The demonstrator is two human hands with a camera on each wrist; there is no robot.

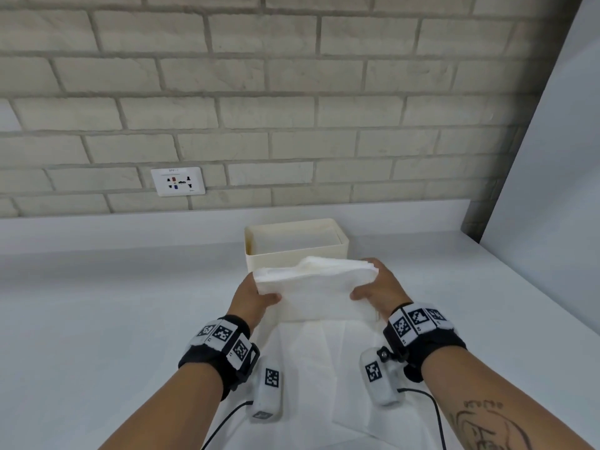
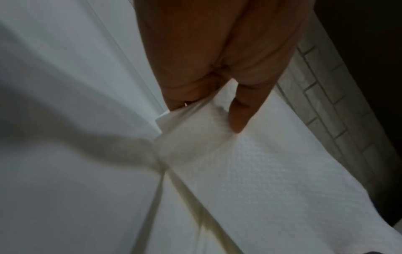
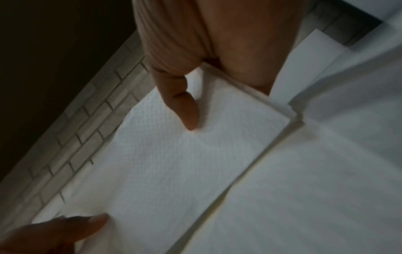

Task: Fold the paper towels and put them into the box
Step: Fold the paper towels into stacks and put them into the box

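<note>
A folded stack of white paper towels [image 1: 316, 277] is lifted off the counter, just in front of the cream open box [image 1: 339, 251]. My left hand [image 1: 258, 295] grips its left end, thumb on top and fingers underneath. My right hand [image 1: 373, 284] grips the right end the same way. In the left wrist view the thumb [image 2: 241, 113] presses on the embossed towel [image 2: 261, 171]. In the right wrist view the thumb [image 3: 187, 110] lies on the towel [image 3: 174, 163]. More unfolded towel [image 1: 324, 368] trails on the counter below the stack.
The box stands near the back of a white counter [image 1: 97, 303], below a brick wall with a socket plate [image 1: 178, 181]. A white panel [image 1: 552, 190] closes the right side. Black cables run from the wrist cameras near my forearms.
</note>
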